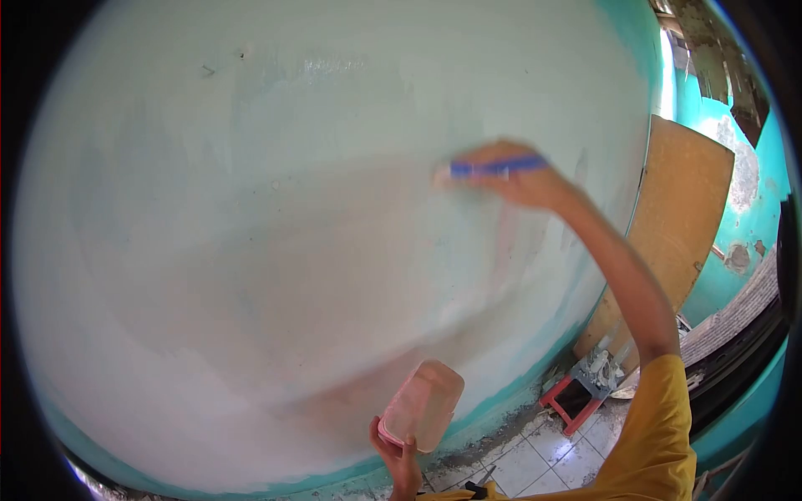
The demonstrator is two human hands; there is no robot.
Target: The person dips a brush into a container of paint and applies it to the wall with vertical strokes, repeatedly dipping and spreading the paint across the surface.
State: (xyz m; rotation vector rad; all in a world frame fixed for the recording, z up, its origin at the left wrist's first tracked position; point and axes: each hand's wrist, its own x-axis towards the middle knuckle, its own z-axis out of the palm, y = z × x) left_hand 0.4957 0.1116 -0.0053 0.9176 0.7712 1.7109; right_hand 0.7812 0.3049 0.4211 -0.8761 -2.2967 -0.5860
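Right hand [520, 184] up high, fingers wrapped round a blue-handled brush [472, 169], its blurred tip just left of them at the pale wall [292, 234]! Down below, the left hand [401, 461] clasps a pinkish container [423, 403] by its near end, a red-legged stool [584, 416] off to its right.

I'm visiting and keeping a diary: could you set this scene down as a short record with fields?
Right hand: holds a blue-handled brush at the wall; blurred, contact unclear
Left hand: holds a pink container
Wall colour: pale, patchy, turquoise near edges
Floor: white tiles
Right side: red-and-grey stool, brown board
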